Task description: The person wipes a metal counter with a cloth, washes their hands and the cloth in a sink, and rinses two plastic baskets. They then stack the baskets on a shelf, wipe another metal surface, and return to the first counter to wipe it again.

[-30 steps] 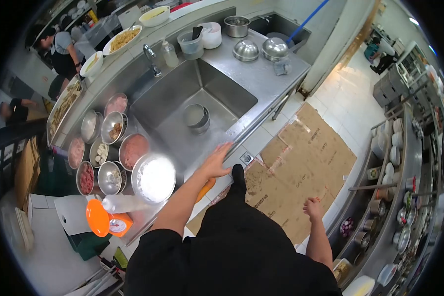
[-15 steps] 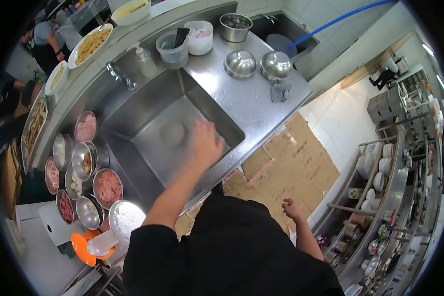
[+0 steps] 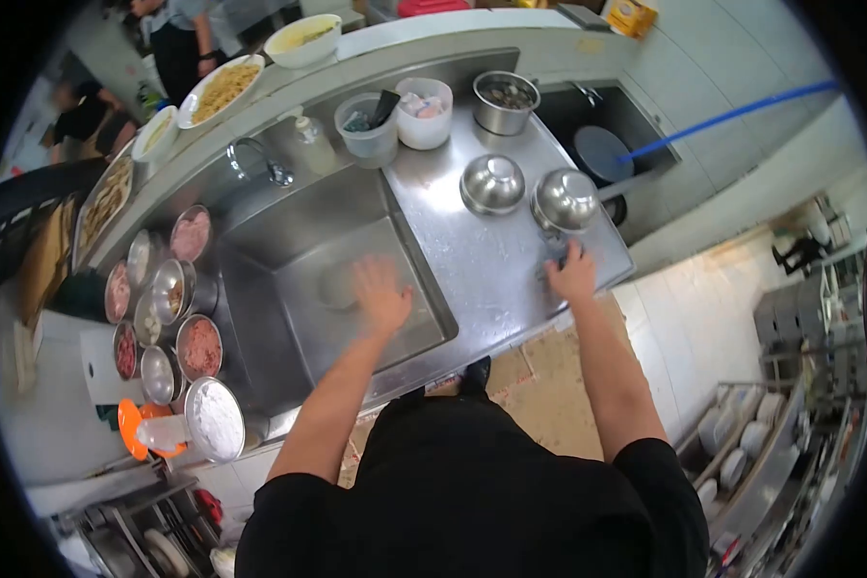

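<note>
Two hands out, nothing lifted. My left hand (image 3: pixel 380 294) hangs over the sink basin (image 3: pixel 260 289), blurred, fingers spread and loose, holding nothing; just beside it on the basin floor sits a round steel bowl (image 3: pixel 335 285), too smeared to say whether I touch it. My right hand (image 3: pixel 573 276) is down on the steel counter (image 3: pixel 472 260), fingers curled over a small grey cloth (image 3: pixel 556 249) at the foot of the right upturned bowl (image 3: pixel 565 199); whether it is really clamped on the cloth I cannot tell. A second upturned bowl (image 3: pixel 492 183) stands just left of that one, dome up, apart from both hands. Judging progress: early. The two domed bowls look done and set to drain, the bowl in the basin is still there to pick up, the cloth is not off the counter. Behind the sink, a tap (image 3: pixel 255 159), a squeeze bottle (image 3: pixel 314 144), two plastic tubs (image 3: pixel 395 120) and a steel pot (image 3: pixel 504 101). Left of the basin, a cluster of prep bowls (image 3: pixel 159 308) with meat, and a flour bowl (image 3: pixel 214 420) near an orange scale (image 3: pixel 135 424). Other people stand far left beyond the pass.
</note>
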Demonstrator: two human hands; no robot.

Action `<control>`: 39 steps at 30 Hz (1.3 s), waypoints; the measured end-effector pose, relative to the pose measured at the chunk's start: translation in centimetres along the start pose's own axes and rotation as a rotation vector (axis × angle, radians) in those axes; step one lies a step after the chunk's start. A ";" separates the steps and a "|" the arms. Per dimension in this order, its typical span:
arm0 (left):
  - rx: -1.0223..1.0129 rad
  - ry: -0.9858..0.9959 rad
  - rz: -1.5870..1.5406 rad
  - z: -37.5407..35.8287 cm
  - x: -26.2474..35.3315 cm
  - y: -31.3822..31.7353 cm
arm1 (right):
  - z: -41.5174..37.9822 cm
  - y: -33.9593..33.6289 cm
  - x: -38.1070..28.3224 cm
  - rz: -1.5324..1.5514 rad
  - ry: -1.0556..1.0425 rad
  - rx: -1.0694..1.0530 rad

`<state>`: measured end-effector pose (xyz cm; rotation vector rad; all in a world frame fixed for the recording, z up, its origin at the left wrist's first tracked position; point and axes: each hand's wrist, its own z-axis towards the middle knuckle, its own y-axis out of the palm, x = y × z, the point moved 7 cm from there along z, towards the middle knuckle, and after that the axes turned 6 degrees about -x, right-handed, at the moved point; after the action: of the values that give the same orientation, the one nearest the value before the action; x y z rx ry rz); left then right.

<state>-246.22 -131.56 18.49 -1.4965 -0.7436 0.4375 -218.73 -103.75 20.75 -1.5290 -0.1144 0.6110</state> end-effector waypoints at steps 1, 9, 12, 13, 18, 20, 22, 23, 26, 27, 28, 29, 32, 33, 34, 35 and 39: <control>0.096 0.063 -0.001 -0.1 0.0 -1.6 | -0.4 1.9 -1.1 -0.014 0.074 -0.079; -0.365 0.599 -0.273 -7.8 14.4 2.9 | -1.2 9.6 -21.8 0.571 -0.393 -0.500; -0.164 0.848 -0.267 -8.2 17.8 4.3 | 0.6 6.3 -21.1 1.027 -0.190 -0.470; -0.216 0.908 -0.207 -7.9 18.1 5.5 | 1.0 5.6 -19.6 1.125 -0.150 -0.505; -0.190 0.679 -0.095 2.4 13.3 4.2 | -0.6 -0.9 -3.0 0.958 -0.062 -0.296; -0.101 0.271 -0.078 8.5 7.6 3.2 | -2.0 -3.3 1.6 0.513 -0.108 -0.177; -0.162 -0.165 -0.185 13.2 0.5 4.2 | -4.2 -0.4 3.3 0.180 -0.087 -0.175; -0.155 -0.274 -0.254 14.6 -2.4 2.8 | -4.5 1.0 3.6 -0.143 -0.058 -0.168; 0.107 -0.323 -0.239 16.3 -8.4 -4.4 | -4.6 3.5 -4.2 -0.113 -0.019 -0.112; 0.115 -0.333 -0.244 16.9 -10.3 -5.5 | -4.3 4.5 -7.9 -0.126 -0.051 -0.124; 0.300 -0.276 -0.147 17.2 -11.8 -7.7 | -3.8 5.6 -11.5 -0.138 -0.086 -0.137; 0.481 -0.220 -0.045 17.2 -12.7 -9.7 | -3.1 7.0 -15.0 -0.111 -0.180 -0.179; 0.379 -0.109 0.209 18.6 -15.0 -11.4 | 0.1 10.3 -23.6 0.100 -0.523 -0.253; 0.331 -0.088 0.329 19.2 -15.7 -11.3 | 2.1 11.0 -25.2 0.221 -0.516 -0.225; 0.334 -0.100 0.330 19.5 -16.7 -11.5 | 4.3 11.4 -26.3 0.344 -0.504 -0.196; 0.217 -0.073 0.476 20.3 -17.4 -10.8 | 6.5 10.1 -27.5 0.315 -0.471 -0.116; 0.009 -0.116 0.593 21.3 -20.7 -9.2 | 14.3 9.7 -27.8 0.151 -0.317 -0.081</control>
<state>-277.12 -130.64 22.21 -1.6828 -0.3704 0.9775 -251.46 -103.86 20.87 -1.5181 -0.2697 0.9784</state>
